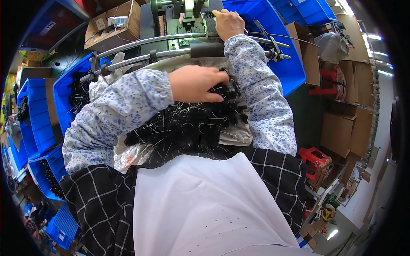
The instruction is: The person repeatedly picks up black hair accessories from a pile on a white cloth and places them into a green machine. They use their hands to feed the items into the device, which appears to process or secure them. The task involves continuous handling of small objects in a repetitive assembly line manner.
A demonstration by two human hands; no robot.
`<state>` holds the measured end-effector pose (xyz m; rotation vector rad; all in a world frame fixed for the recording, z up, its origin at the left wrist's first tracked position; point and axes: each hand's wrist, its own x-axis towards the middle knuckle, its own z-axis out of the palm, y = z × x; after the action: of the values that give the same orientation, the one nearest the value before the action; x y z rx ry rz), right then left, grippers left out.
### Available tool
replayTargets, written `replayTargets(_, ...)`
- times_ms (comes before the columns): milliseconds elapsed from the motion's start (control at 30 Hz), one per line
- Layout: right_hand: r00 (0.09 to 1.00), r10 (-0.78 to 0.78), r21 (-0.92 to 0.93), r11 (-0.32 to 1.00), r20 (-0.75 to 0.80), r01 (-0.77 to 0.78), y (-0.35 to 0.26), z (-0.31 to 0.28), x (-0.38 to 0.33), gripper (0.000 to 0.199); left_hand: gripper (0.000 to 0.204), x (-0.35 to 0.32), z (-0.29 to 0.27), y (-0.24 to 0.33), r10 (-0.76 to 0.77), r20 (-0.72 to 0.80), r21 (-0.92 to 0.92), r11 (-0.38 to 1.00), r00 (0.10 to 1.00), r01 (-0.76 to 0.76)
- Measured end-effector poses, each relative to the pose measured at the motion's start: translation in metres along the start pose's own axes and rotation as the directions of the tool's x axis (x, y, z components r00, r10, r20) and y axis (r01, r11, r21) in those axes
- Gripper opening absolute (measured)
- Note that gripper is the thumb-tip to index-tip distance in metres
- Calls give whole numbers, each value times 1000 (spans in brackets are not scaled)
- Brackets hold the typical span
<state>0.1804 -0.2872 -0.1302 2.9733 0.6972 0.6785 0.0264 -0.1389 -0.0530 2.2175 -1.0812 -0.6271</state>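
My left hand (198, 83) hovers over a heap of small black wire brushes (183, 123) in front of me, its thumb and fingers apart and slightly blurred. No brush shows between those fingers. The heap is a tangle of dark bristles and thin metal stems, some ending in small loops. Farther off, my right hand (229, 24) is closed at the right side of a metal machine (183, 25). A black bristled brush (208, 14) sticks out leftward from its fingertips, toward the machine's middle. The far end of the brush is hard to make out.
Two metal rods (158, 54) cross between me and the machine. Blue bins stand at the left (62, 91) and right (294, 72). An open cardboard box (113, 27) sits at the far left. Red stools (315, 164) and more cartons (337, 132) line the right side.
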Motion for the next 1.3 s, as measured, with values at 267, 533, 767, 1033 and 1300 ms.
replayTargets(267, 998, 8, 43, 999, 70, -11, -3, 2, 6, 23, 28, -2, 10, 6, 66, -19, -86, 994, 998, -68)
replayTargets(533, 991, -31, 133, 991, 127, 14, -2, 2, 17, 25, 22, -5, 0, 3, 117, 72, -96, 989, 991, -110)
replayTargets(767, 988, 148, 84, 985, 53, -152, 16, 8, -7, 41, 19, -51, -40, 4, -38, -226, -387, 920, 973, -54)
replayTargets(1033, 988, 128, 172, 975, 82, -140, -17, 5, 1, 34, 23, -60, -54, 18, -73, -273, -389, 920, 959, -41)
replayTargets(1300, 997, 74, 140, 987, 2, -74, -49, 2, 12, 20, 23, -58, -59, 14, -20, -315, -317, 945, 949, -86)
